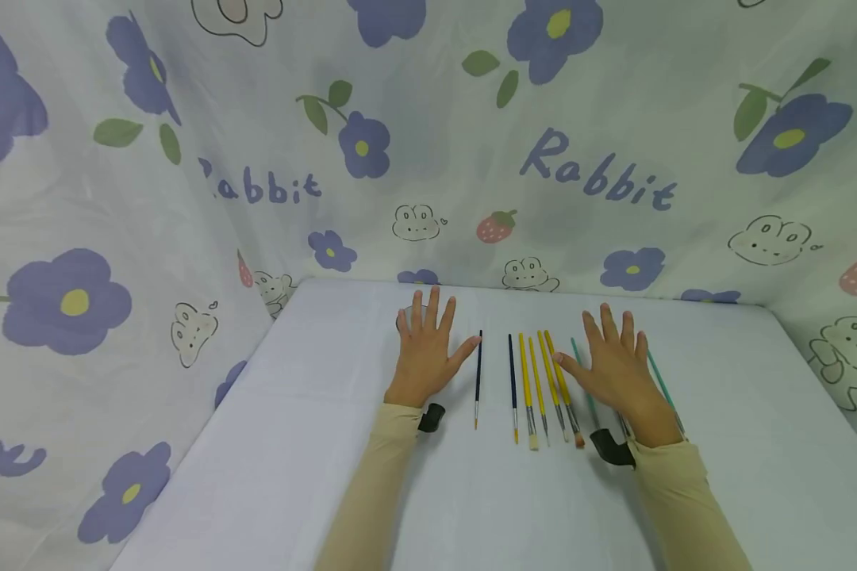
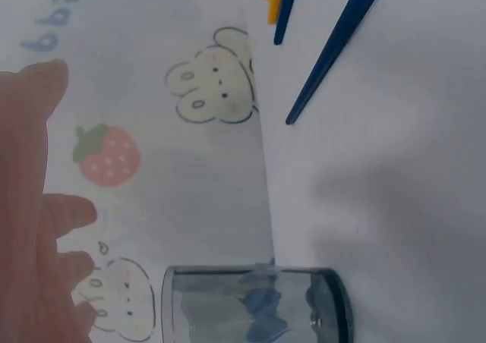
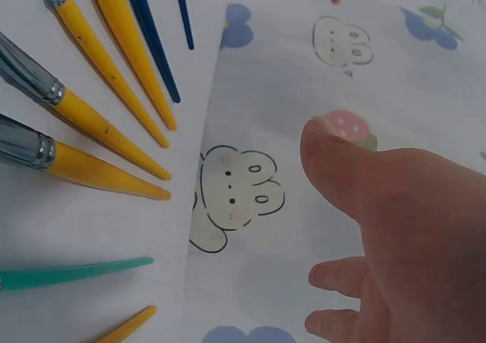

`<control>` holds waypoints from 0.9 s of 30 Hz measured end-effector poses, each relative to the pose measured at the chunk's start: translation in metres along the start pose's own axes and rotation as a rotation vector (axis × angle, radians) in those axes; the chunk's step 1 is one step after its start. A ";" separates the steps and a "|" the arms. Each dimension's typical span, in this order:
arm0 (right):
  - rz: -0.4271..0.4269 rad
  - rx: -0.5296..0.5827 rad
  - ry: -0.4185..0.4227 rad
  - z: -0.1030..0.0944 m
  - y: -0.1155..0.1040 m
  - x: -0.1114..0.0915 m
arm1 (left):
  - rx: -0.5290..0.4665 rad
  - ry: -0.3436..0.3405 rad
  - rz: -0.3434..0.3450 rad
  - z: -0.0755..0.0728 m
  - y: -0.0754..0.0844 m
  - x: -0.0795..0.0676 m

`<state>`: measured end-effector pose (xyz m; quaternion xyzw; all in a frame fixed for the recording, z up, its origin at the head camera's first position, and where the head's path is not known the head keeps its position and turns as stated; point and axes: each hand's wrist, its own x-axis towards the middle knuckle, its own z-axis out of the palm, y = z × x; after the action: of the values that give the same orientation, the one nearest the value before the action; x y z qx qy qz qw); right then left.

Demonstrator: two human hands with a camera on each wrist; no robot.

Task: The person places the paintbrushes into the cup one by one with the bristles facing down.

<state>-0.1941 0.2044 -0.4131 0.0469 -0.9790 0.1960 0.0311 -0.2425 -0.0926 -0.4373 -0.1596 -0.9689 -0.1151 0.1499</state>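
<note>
My left hand is held over the table with its fingers spread and nothing in it. Behind its fingertips stands a clear glass, mostly hidden in the head view. A dark blue paintbrush lies just right of the left thumb. My right hand, also spread and holding nothing, hovers over the right part of a row of brushes. Between the hands lie another dark blue paintbrush and several yellow paintbrushes. A teal paintbrush and another yellow handle are partly hidden by the right hand.
A second teal paintbrush lies on the right of the right hand. All brushes point bristles toward me on the white table. A patterned cloth with flowers and rabbits hangs along the back and sides.
</note>
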 end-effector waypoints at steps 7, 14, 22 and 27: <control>-0.015 0.012 0.054 -0.006 0.002 0.001 | -0.066 0.029 -0.026 -0.006 -0.012 0.003; -0.012 0.064 0.073 -0.019 0.006 0.001 | -0.187 0.048 -0.078 -0.007 -0.031 0.005; 0.002 0.201 0.101 -0.034 0.023 -0.002 | -0.489 0.054 -0.207 -0.011 -0.054 0.001; 0.062 0.262 0.123 -0.041 0.034 -0.007 | -0.612 0.021 -0.300 -0.009 -0.063 0.000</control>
<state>-0.1886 0.2525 -0.3888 0.0081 -0.9423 0.3255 0.0784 -0.2616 -0.1536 -0.4398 -0.0516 -0.9005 -0.4231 0.0863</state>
